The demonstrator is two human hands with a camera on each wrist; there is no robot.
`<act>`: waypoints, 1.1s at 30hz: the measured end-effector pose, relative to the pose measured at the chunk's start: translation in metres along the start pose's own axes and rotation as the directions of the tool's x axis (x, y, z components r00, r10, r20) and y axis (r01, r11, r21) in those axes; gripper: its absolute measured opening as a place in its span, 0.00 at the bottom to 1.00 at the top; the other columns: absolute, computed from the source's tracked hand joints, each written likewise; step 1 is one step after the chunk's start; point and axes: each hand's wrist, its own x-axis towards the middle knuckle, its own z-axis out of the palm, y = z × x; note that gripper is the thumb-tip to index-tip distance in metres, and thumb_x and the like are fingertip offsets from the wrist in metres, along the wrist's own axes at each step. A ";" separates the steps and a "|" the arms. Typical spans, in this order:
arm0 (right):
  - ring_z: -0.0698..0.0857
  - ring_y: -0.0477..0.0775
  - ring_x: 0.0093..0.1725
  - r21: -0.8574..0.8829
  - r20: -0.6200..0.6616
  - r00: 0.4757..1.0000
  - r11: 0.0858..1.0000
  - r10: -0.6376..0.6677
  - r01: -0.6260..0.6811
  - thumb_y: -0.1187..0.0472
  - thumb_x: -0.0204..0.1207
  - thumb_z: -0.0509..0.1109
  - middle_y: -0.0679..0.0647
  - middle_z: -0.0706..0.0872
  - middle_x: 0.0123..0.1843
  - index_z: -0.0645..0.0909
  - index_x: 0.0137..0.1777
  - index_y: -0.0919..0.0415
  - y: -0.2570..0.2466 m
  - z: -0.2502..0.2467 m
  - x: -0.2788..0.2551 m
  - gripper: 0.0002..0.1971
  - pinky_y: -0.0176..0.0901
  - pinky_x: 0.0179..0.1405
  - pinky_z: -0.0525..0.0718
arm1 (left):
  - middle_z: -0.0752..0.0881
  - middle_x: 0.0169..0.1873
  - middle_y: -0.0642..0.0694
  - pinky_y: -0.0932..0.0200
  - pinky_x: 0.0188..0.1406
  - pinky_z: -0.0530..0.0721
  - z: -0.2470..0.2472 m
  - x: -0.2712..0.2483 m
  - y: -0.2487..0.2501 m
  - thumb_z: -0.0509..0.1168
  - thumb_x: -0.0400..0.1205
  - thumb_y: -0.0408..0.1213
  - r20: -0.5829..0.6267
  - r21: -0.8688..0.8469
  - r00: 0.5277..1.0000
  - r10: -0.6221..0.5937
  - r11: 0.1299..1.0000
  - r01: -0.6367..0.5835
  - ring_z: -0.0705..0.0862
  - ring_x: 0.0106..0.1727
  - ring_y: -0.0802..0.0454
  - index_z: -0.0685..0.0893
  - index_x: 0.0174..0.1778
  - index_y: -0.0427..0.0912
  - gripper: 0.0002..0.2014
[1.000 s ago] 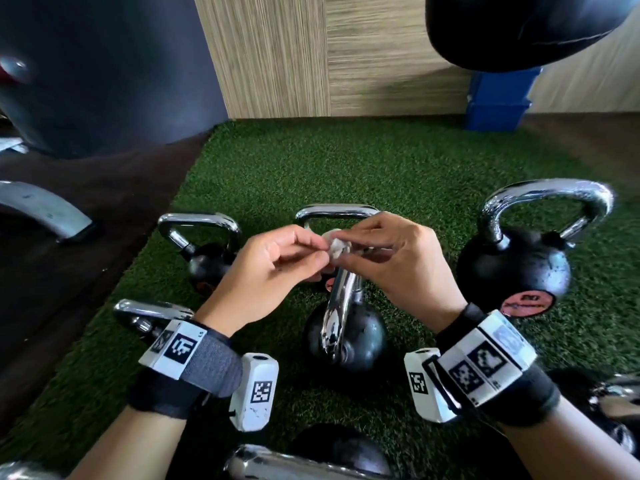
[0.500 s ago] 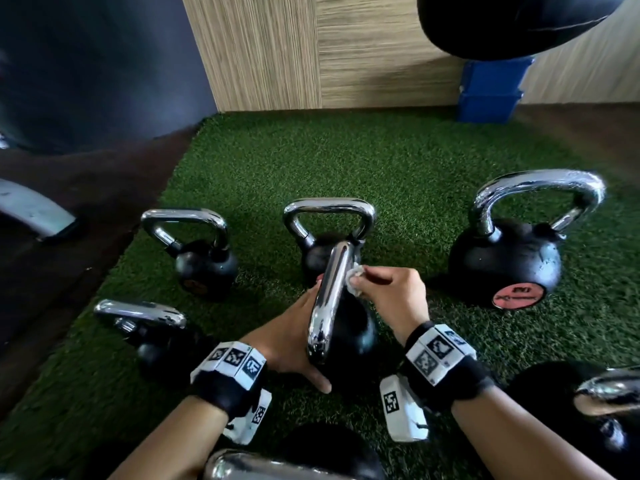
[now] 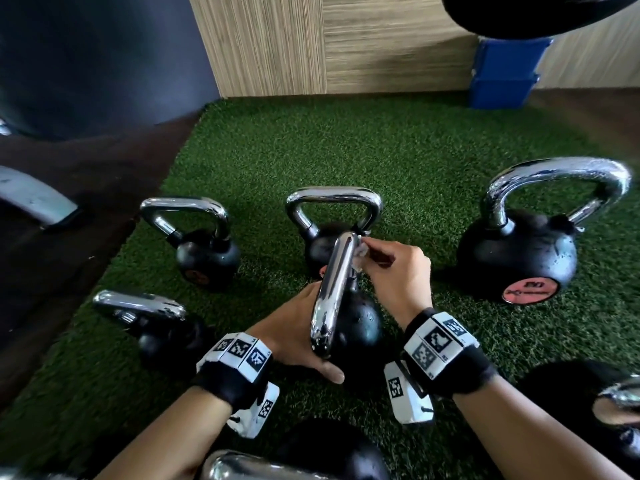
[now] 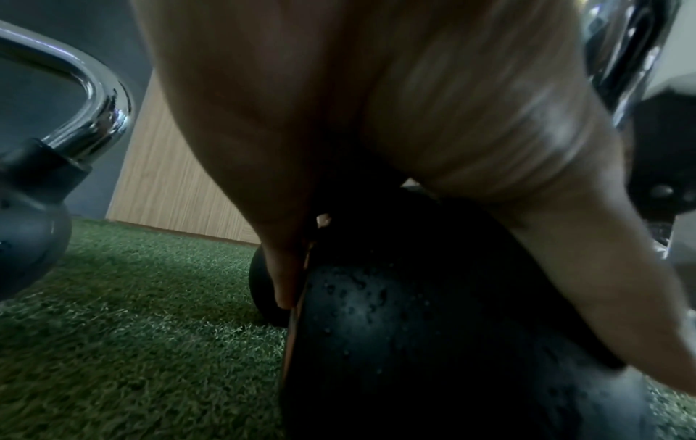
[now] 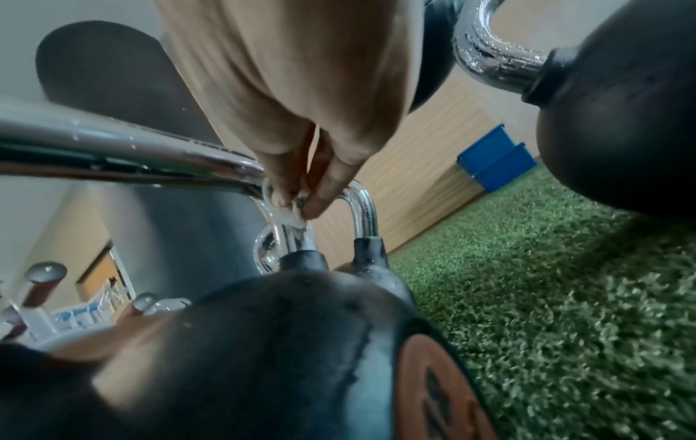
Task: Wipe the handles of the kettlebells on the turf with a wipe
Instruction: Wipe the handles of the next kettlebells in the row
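We see several kettlebells standing on the green turf [image 3: 398, 157], and the one nearest the middle, a black kettlebell [image 3: 360, 323] with a chrome handle [image 3: 330, 289], sits between our two hands. Our right hand [image 3: 398, 275] pinches a small, crumpled white wipe [image 3: 360, 252] between thumb and fingertips and holds it against the far end of that handle, where the bar bends down toward the ball; the right wrist view shows the wipe [image 5: 286, 214] pressed onto the chrome at the curve. Our left hand [image 3: 294, 327] lies against the left side of the ball with the thumb stretched along its near edge; the left wrist view shows the palm and fingers [image 4: 286, 268] flat on the pebbled black surface, not curled round anything. Behind this kettlebell stands a second one [image 3: 334, 216] with its handle upright, partly hidden by the right hand. A smaller kettlebell [image 3: 204, 244] stands to the left of it, and a large one with a red base label [image 3: 519, 251] stands well apart on the right. Another kettlebell [image 3: 156, 320] stands just left of the left wrist. A blue box [image 3: 502, 77] rests against the wood-panelled wall [image 3: 329, 43] beyond the turf.
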 end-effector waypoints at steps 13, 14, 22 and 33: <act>0.89 0.44 0.47 -0.130 -0.043 0.881 0.877 -0.471 0.462 0.79 0.70 0.77 0.55 0.93 0.52 0.92 0.57 0.66 -0.021 -0.016 -0.022 0.17 0.18 0.57 0.80 | 0.79 0.70 0.59 0.46 0.78 0.78 -0.001 0.008 -0.011 0.90 0.55 0.55 0.063 -0.069 0.997 -0.040 0.997 0.044 0.77 0.74 0.58 0.69 0.65 0.77 0.47; 0.89 0.44 0.48 -0.124 -0.029 0.876 0.872 -0.481 0.474 0.79 0.70 0.77 0.55 0.93 0.52 0.92 0.57 0.66 -0.022 -0.018 -0.021 0.17 0.19 0.58 0.80 | 0.80 0.70 0.59 0.46 0.77 0.78 -0.002 0.009 -0.010 0.90 0.55 0.54 0.063 -0.080 0.997 -0.035 0.996 0.040 0.77 0.74 0.57 0.70 0.65 0.76 0.46; 0.90 0.50 0.50 -0.110 0.090 0.841 0.834 -0.533 0.541 0.77 0.72 0.76 0.54 0.92 0.52 0.92 0.57 0.64 -0.034 -0.025 -0.029 0.15 0.33 0.56 0.86 | 0.80 0.72 0.60 0.50 0.81 0.74 -0.003 0.012 -0.014 0.91 0.56 0.48 0.031 -0.133 1.000 -0.001 0.991 0.005 0.76 0.76 0.61 0.73 0.68 0.74 0.48; 0.88 0.51 0.48 -0.047 0.192 0.797 0.806 -0.573 0.591 0.78 0.72 0.77 0.57 0.88 0.50 0.93 0.53 0.66 -0.046 -0.036 -0.041 0.13 0.30 0.55 0.84 | 0.80 0.72 0.55 0.47 0.79 0.76 -0.006 0.021 -0.022 0.92 0.56 0.49 0.078 -0.166 0.997 -0.008 0.986 0.021 0.78 0.76 0.58 0.75 0.76 0.57 0.52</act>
